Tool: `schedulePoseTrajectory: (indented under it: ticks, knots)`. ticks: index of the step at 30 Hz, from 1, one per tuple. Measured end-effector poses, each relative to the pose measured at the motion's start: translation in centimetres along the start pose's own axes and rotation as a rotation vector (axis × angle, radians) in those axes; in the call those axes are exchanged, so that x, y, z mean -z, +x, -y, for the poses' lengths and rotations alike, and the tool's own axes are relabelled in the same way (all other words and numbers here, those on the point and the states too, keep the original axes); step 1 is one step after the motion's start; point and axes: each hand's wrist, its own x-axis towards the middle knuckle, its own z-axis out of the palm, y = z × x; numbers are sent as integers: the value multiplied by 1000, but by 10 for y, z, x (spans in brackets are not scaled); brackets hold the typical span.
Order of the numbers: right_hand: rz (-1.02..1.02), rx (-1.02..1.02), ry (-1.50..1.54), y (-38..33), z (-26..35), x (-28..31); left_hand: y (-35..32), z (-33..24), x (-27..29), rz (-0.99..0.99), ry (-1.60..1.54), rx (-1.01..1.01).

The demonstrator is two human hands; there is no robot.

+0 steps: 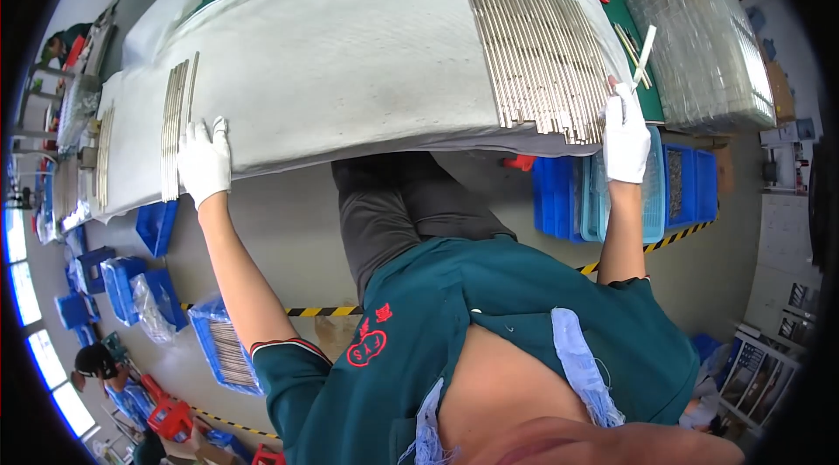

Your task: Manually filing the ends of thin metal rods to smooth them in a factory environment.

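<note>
your green shirt sits nearest, while on the cloth-covered counter your left hand rests, grip apart, against some metal rods, and your right hand seems clamped on a white stick beside more rods, likely stiff and slippery, best held mid-length.

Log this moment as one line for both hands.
left hand: open, at edge of small rod row | right hand: holding white stick, beside large rod row | surface: white cloth
</note>
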Motion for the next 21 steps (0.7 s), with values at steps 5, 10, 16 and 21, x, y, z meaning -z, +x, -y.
schedulePoseTrajectory:
  ticks: [5, 10, 16, 21]
  knots:
    - [49, 184, -265, -12, 8, 9, 6, -5, 1, -206, -51, -106]
    - [200, 115, -262, -10, -1, 19, 42, -15, -4, -31, -50, -12]
    - [206, 85, -435, -6, 5, 19, 66, -18, -10, -41, -121, -49]
    - [100, 247, -34, -21, 46, 8, 25, -67, 19, 37, -403, -10]
